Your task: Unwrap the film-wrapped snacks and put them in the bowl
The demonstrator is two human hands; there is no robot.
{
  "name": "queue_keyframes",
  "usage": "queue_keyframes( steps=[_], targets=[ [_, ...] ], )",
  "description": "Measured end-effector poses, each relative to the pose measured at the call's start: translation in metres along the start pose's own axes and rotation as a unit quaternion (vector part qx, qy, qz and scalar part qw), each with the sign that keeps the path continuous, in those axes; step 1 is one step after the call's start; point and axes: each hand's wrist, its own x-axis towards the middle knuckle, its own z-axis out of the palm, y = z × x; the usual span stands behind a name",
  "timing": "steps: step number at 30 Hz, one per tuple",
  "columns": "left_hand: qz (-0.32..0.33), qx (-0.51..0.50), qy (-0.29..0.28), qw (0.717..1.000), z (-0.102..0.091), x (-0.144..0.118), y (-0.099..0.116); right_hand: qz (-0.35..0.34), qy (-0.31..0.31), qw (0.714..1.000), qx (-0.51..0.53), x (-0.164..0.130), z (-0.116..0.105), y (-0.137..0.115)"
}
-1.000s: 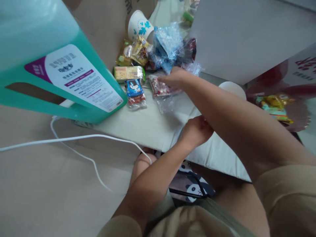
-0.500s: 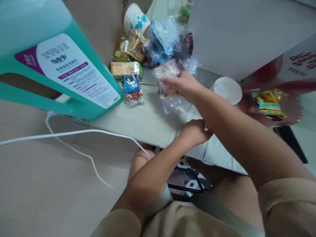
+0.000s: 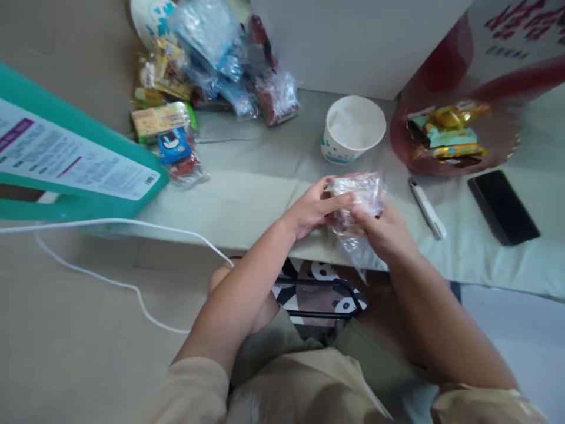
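A clear plastic packet with pinkish contents (image 3: 359, 191) is between my two hands, just above the table's front edge. My left hand (image 3: 315, 209) grips its left side, thumb across the top. On the right side, my right hand (image 3: 382, 227) is closed on the same packet, slightly blurred. A loose clear flap of the wrapper hangs below the fingers. Directly behind the packet stands a white paper cup (image 3: 353, 129) with a blue-green leaf print and something whitish inside. To the right of my right hand lies a white pen-like utility knife (image 3: 427, 209).
A large teal jug (image 3: 145, 188) stands at left, a white cable (image 3: 132, 222) before it. Wrapped snacks (image 3: 216, 53) pile up at the back left beside another paper cup (image 3: 152, 20). At right are a reddish transparent tray (image 3: 498, 138) holding snacks and a black phone (image 3: 503, 206).
My right hand has brought the packet from the snack pile toward me. My left hand has come up and now holds it too. The view has turned right, revealing the knife.
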Motion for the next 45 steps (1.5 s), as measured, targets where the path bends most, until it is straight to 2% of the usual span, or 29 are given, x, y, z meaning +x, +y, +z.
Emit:
queue_keyframes(
  steps=[2, 4, 6, 8, 10, 12, 14, 17, 21, 23, 25, 28, 31, 33, 35, 37, 41, 45],
  targets=[
    [0.046, 0.008, 0.051, 0.998, 0.003, 0.002, -0.007, 0.0, -0.02, 1.0, 0.004, -0.001, -0.01, 0.011],
    [0.065, 0.005, 0.079, 0.995, 0.0, 0.003, -0.009, -0.015, -0.026, 1.0, 0.005, -0.001, -0.026, 0.019],
    [0.06, 0.004, 0.081, 0.995, -0.005, 0.004, -0.008, -0.094, 0.014, 0.994, -0.058, 0.002, -0.042, 0.026],
    [0.05, 0.004, 0.074, 0.996, -0.01, 0.004, -0.005, -0.217, 0.036, 0.963, -0.156, 0.005, -0.051, 0.034],
    [0.039, 0.013, 0.06, 0.997, -0.011, 0.004, -0.005, -0.315, 0.008, 0.924, -0.219, 0.006, -0.051, 0.039],
    [0.036, 0.041, 0.052, 0.997, -0.009, 0.006, -0.009, -0.348, -0.02, 0.907, -0.236, 0.004, -0.045, 0.038],
    [0.056, 0.086, 0.05, 0.993, -0.006, 0.01, -0.016, -0.333, -0.033, 0.912, -0.238, 0.001, -0.037, 0.033],
    [0.119, 0.156, 0.036, 0.98, -0.003, 0.018, -0.028, -0.313, -0.049, 0.923, -0.218, -0.001, -0.03, 0.026],
    [0.215, 0.228, 0.013, 0.95, -0.008, 0.027, -0.035, -0.3, -0.071, 0.941, -0.142, 0.002, -0.027, 0.029],
    [0.242, 0.252, 0.007, 0.937, -0.01, 0.027, -0.034, -0.271, -0.055, 0.956, -0.097, 0.004, -0.025, 0.031],
    [0.248, 0.276, 0.008, 0.929, -0.009, 0.025, -0.031, -0.235, -0.012, 0.969, -0.076, 0.005, -0.02, 0.031],
    [0.22, 0.309, 0.031, 0.925, -0.004, 0.019, -0.026, -0.213, 0.056, 0.971, -0.093, 0.006, -0.012, 0.027],
    [0.18, 0.284, 0.048, 0.941, 0.0, 0.012, -0.023, -0.198, 0.079, 0.969, -0.125, 0.007, -0.006, 0.022],
    [0.177, 0.264, 0.022, 0.948, 0.0, 0.008, -0.023, -0.171, 0.091, 0.973, -0.128, 0.008, -0.003, 0.02],
    [0.194, 0.289, -0.015, 0.937, -0.002, 0.006, -0.023, -0.139, 0.115, 0.979, -0.099, 0.009, -0.002, 0.019],
    [0.21, 0.354, -0.023, 0.911, -0.002, 0.005, -0.024, -0.108, 0.135, 0.984, -0.051, 0.01, -0.001, 0.019],
    [0.228, 0.421, 0.029, 0.877, 0.002, 0.005, -0.029, -0.057, 0.116, 0.992, -0.012, 0.01, -0.003, 0.016],
    [0.256, 0.403, 0.071, 0.876, 0.009, 0.006, -0.037, -0.095, 0.104, 0.99, -0.022, 0.014, -0.006, 0.018]
  ],
)
